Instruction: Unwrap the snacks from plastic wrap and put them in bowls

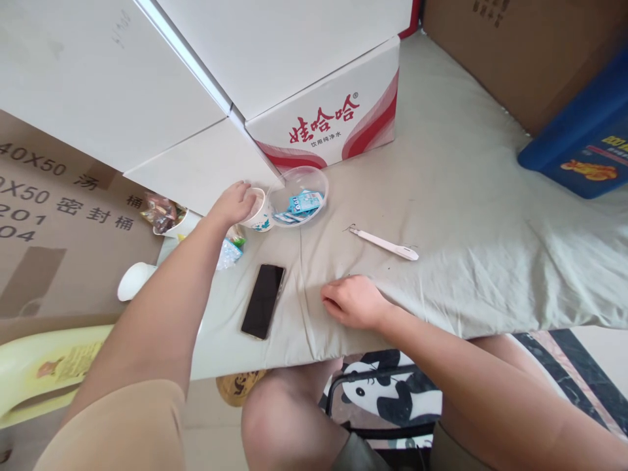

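Note:
My left hand (232, 205) is at a white paper cup (261, 218) with a blue-green print, its fingers closed at the near-left side of the rim. Touching the cup on the right is a clear round plastic bowl (321, 183) with several blue-and-white sachets (305, 203) in it. My right hand (354, 302) rests on the cloth in a loose fist, with nothing visible in it. Beyond that fist lies a slim white pen-like tool (385, 243). A black phone (263, 301) lies face up between my two arms.
White cartons (324, 124) stand behind the bowl. At the left are packaged snacks (161, 214), a white cup (135, 280) on its side and a yellow jug (53, 366). A blue container (579, 137) and a brown carton (534, 59) stand at the right on the cloth-covered surface (466, 196).

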`<state>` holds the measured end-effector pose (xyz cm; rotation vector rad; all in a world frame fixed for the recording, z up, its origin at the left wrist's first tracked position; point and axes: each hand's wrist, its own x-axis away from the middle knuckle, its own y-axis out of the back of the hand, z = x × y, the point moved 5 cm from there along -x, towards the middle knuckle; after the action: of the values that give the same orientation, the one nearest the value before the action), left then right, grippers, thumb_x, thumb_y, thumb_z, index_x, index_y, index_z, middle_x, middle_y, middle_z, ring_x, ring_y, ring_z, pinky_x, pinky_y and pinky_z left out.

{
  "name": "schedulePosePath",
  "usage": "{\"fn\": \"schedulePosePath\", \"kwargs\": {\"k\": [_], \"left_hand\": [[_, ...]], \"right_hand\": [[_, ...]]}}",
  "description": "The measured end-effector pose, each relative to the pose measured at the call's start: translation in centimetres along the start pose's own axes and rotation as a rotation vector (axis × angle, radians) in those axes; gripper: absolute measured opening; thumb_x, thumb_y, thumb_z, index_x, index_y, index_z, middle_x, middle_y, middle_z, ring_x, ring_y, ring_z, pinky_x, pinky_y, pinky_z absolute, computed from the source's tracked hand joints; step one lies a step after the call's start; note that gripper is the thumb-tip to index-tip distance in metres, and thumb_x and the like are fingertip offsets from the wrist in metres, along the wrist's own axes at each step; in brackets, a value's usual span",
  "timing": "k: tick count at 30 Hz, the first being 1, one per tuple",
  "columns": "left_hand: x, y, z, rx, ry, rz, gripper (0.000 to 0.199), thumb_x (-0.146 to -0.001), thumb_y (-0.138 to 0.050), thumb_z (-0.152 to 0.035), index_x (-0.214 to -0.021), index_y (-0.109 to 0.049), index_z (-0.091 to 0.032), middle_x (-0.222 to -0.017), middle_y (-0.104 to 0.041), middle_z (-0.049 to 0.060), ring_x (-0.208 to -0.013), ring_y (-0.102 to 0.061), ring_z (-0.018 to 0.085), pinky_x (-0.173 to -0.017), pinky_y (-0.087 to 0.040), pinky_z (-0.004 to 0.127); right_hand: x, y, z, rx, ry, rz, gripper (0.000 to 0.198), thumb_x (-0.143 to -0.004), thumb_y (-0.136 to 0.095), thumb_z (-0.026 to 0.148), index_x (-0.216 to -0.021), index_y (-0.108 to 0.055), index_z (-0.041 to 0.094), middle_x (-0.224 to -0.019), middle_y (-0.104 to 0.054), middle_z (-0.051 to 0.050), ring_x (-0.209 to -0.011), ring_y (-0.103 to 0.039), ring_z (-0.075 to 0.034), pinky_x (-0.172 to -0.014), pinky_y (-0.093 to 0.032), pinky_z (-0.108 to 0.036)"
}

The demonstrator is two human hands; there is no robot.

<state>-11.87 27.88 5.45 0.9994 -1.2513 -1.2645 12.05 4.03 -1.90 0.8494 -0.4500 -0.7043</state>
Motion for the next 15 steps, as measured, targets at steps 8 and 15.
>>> {"fn": "schedulePosePath", "kwargs": {"k": [8,15], "left_hand": [[0.7,1.5,0.0,-0.219,0.066,0.152,0.048,-0.082,-0.046,-0.034,-0.119,-0.072,-0.015,-0.119,-0.073,0.016,-0.113,-0.067,0.034,-0.093,-0.049,0.038],[0.4,1.6,0.5,-0.174,0.173,0.223,0.041,-0.074,-0.056,-0.033,-0.109,-0.073,-0.02,-0.116,-0.075,0.011,-0.107,-0.069,0.032,-0.087,-0.05,0.034]], "right_hand": [[0.0,0.1,0.0,-0.005,-0.013,0.003,0.023,-0.097,-0.045,0.027,-0.096,-0.067,0.021,-0.1,-0.076,-0.004,-0.081,-0.067,-0.017,-0.06,-0.026,-0.032],[0.0,0.1,0.0,-0.006,-0.019,0.014,0.023,-0.097,-0.044,0.027,-0.096,-0.067,0.021,-0.101,-0.076,-0.004,-0.082,-0.067,-0.017,-0.059,-0.026,-0.032]]}}
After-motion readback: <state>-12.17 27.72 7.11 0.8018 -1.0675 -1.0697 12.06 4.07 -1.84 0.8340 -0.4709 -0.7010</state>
